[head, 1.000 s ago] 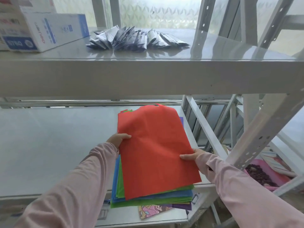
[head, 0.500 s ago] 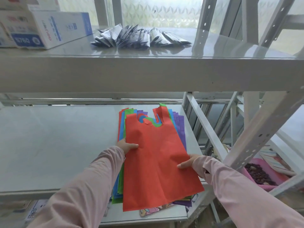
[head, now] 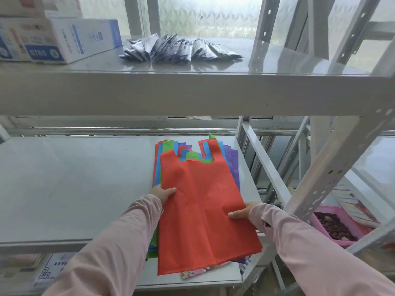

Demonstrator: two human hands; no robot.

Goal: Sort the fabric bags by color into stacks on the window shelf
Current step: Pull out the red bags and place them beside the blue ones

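The fingers point(head: 170, 191) of my left hand point(head: 163, 193) are clamped on the left edge of the red bag point(head: 203, 210), and my right hand point(head: 242, 211) pinches its right edge. The bag lies flat atop the mixed stack point(head: 234, 165) of green, blue and purple bags, at the right end of the shelf point(head: 74, 189).

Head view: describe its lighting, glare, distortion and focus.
Head view, light: backlit by the frosted window; glare on the upper shelf mirrors the silver packets. Head view, lens: wide angle splays the rack uprights and stretches the sleeves. Head view, focus: the red bag is sharp and evenly lit; the box print is soft.
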